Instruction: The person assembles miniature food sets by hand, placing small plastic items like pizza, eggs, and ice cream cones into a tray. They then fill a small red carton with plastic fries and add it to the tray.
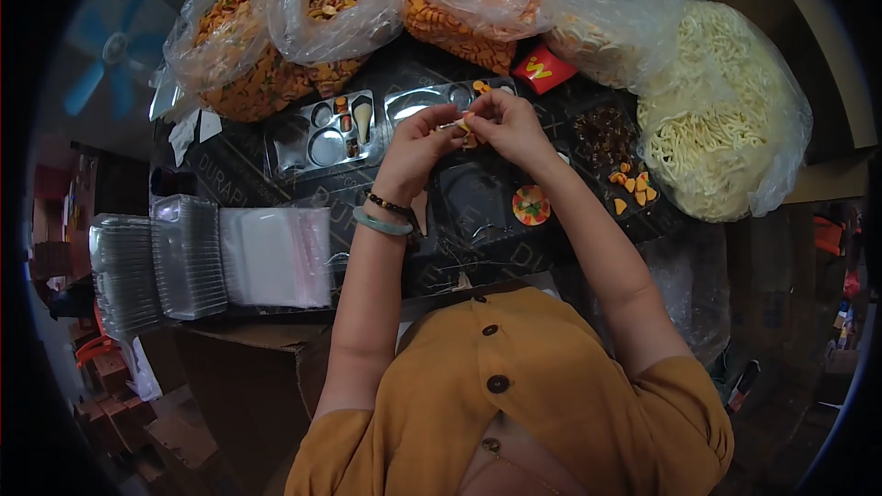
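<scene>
Above the dark printed table cover, my left hand (pixel 422 149) and my right hand (pixel 511 131) meet with their fingertips pinched together. Between them is a small pale and orange piece (pixel 465 123), partly hidden by the fingers. Behind my hands lies a clear plastic tray (pixel 413 103) with orange pieces near its right end. Left of my left hand, a second clear tray (pixel 292 140) holds several small pieces and a cream cone-shaped one (pixel 363 118). Nearer my body, a round patterned piece (pixel 531 206) lies below my right forearm.
Open bags of orange pieces (pixel 262 83) line the back, with a bag of pale strands (pixel 703 142) at right. A red carton (pixel 544 69), dark pieces (pixel 604 136) and loose orange pieces (pixel 640 187) lie nearby. Stacked trays (pixel 186 257) and clear sleeves (pixel 276 255) are at left.
</scene>
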